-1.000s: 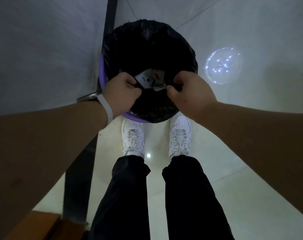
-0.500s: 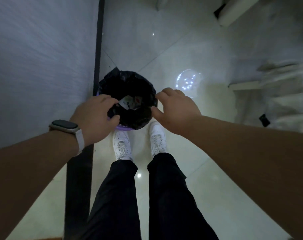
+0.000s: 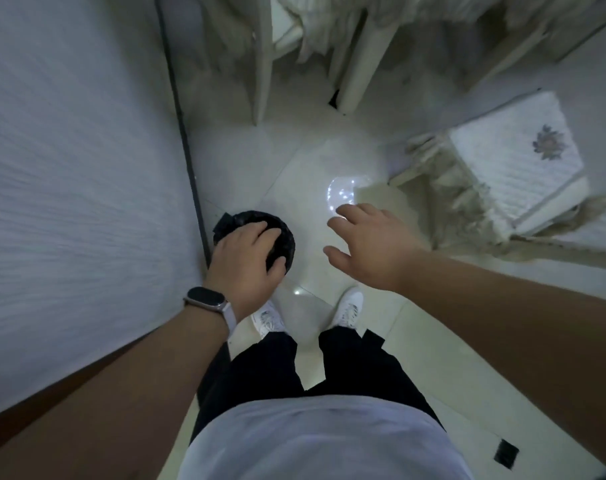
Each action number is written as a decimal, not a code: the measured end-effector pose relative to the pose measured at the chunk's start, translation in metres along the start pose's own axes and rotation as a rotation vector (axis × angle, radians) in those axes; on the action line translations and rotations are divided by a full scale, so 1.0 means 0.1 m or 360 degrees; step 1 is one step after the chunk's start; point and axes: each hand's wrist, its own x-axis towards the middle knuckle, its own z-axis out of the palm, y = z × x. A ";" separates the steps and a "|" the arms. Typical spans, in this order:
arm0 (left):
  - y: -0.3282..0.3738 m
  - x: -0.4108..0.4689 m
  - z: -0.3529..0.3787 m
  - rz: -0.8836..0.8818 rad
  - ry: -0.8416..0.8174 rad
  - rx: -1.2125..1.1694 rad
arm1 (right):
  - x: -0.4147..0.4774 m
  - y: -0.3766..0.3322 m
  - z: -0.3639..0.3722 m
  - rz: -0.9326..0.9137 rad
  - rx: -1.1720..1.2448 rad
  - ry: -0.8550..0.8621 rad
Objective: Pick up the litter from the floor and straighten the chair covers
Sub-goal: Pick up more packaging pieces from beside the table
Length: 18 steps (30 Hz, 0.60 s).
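A small bin lined with a black bag (image 3: 284, 237) stands on the pale tiled floor beside the wall. My left hand (image 3: 246, 258), a watch on its wrist, hovers over the bin with loose fingers and holds nothing. My right hand (image 3: 370, 244) is spread open in the air to the right of the bin, empty. A chair with a white quilted seat cover (image 3: 512, 161) and a fringed edge stands to the right. The bin's contents are hidden by my left hand.
A grey wall (image 3: 69, 185) with a dark skirting strip runs along the left. More white chair legs and fringed covers (image 3: 329, 36) crowd the top. A small black scrap (image 3: 506, 453) lies on the floor at lower right. My white shoes (image 3: 346, 310) stand just behind the bin.
Both hands have let go of the bin bag and lifted away from it. I have straightened up, so the bin looks smaller and the chairs have come into view.
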 end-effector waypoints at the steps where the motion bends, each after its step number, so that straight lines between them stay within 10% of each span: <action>1: 0.11 -0.01 -0.05 0.0070 0.0013 0.0024 | -0.14 0.04 -0.04 0.0046 0.0013 0.0041; 18: 2.62 -0.04 -0.18 0.0956 0.0078 0.0441 | -2.60 1.09 -0.12 0.0744 0.0179 0.0642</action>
